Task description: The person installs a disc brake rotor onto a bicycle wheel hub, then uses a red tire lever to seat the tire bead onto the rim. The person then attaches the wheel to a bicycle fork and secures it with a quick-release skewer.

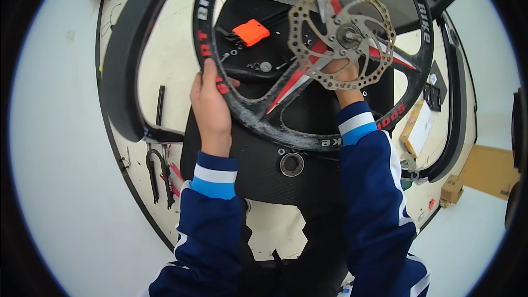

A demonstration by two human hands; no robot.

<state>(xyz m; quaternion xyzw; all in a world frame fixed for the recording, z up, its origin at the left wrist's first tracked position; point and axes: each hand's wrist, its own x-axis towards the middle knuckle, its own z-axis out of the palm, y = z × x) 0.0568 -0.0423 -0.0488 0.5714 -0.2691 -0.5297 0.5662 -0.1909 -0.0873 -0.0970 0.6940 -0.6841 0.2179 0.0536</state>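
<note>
The bicycle wheel [264, 124] stands tilted between the person's two hands, over the black chair seat [258, 181]; from here I can't tell whether its lower edge touches the seat. The left hand [213, 107] is clasped round the rim, thumb along the near face, the other fingers curled behind, a fingertip [235, 82] peeping out on the inner side. The right hand [342, 71] reaches over the rim and in behind the brake disc [300, 33], close to the hub [350, 37]. The disc hides those fingers, so I can't say whether they're spread or pinching anything.

To my eye, the left grip is the one to trust: firm on the rim, it should stop the wheel twisting. I'd have the right fingers bear on the hub or a thick spoke [294, 85], well clear of the disc's holes, edge and faces, since skin oil does braking no good. The loose ring [291, 174] lies on the seat, below and between the two sets of fingers, and small washers [265, 66] sit just right of the left fingertips; a dropped rim could scatter them.
</note>
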